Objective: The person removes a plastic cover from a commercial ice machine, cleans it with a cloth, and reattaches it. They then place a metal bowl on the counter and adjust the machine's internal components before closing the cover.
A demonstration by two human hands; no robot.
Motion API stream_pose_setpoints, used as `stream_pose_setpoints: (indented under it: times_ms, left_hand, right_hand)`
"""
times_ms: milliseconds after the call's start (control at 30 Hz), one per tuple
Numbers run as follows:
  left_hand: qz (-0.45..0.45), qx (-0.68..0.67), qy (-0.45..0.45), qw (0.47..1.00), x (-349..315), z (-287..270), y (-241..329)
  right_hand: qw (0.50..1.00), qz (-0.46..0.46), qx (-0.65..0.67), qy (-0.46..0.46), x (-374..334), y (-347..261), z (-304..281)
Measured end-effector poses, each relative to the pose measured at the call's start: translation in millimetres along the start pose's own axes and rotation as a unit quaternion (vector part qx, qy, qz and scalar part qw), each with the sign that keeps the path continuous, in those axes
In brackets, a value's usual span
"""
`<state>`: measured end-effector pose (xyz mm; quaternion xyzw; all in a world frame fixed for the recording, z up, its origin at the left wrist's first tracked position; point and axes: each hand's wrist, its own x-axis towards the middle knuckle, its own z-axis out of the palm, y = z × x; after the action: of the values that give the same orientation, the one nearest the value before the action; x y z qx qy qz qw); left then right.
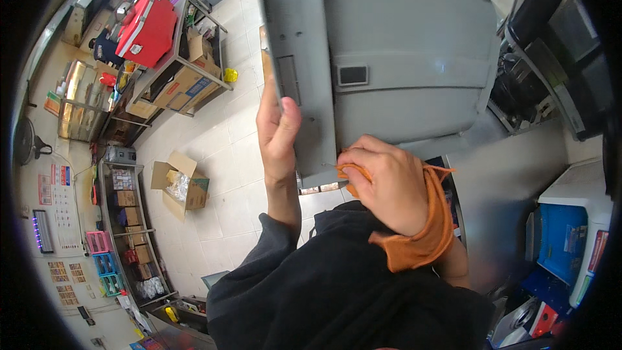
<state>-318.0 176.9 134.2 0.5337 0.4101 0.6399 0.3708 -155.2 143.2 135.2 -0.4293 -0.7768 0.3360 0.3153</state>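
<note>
A large grey casing (pixel 402 32) fills the upper middle, with a ledge along its left side and a small dark rectangular inset (pixel 353 75). My left hand (pixel 278 126) is closed on the casing's left edge, thumb on the near face and fingers behind, partly hidden. At the casing's lower edge, beside the ledge's seam, my right hand (pixel 385 181) pinches an orange cloth (pixel 421 246). The cloth drapes around the back of that hand and the wrist, and a bunched bit of it sits at the fingertips.
An open cardboard box (pixel 183 185) rests on the tiled floor at left. Beyond it stand a red cooler (pixel 148 26) on a metal table and a shelf (pixel 129 214) of small boxes. A steel surface (pixel 492 194) and a white-and-blue bin (pixel 567 240) are at right.
</note>
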Motion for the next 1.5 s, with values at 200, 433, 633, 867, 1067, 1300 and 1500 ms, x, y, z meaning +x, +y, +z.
stream_pose_setpoints:
  times_ms: [200, 433, 633, 867, 1067, 1300, 1500]
  left_hand:
    - [-0.046, -0.011, -0.038, 0.998, 0.3, 10.0, -4.6]
    - [-0.093, -0.055, -0.085, 0.991, 1.3, 14.0, -22.6]
    - [-0.101, -0.042, -0.099, 0.989, -9.4, 17.0, -33.7]
    - [-0.115, -0.062, -0.105, 0.986, -12.0, 15.3, -46.8]
    - [-0.111, -0.072, -0.190, 0.973, -17.0, 22.1, -53.7]
    - [-0.127, -0.154, -0.118, 0.973, -10.5, 35.8, -52.9]
    - [-0.075, -0.108, -0.061, 0.989, 6.9, 19.0, -57.3]
  right_hand:
    - [0.892, 0.009, 0.280, 0.354, 34.9, -5.6, -57.7]
    - [0.935, -0.155, -0.107, 0.301, 70.3, 18.9, -41.9]
    - [0.891, -0.146, -0.203, 0.379, 97.4, 32.6, -64.3]
    - [0.959, -0.065, -0.154, 0.230, 52.2, 39.5, -33.4]
    - [0.944, -0.047, -0.003, 0.326, 49.6, 19.3, -63.6]
    - [0.932, -0.048, -0.248, 0.258, 50.8, 7.7, -6.1]
    - [0.953, -0.049, -0.258, 0.149, -3.2, 0.4, 36.3]
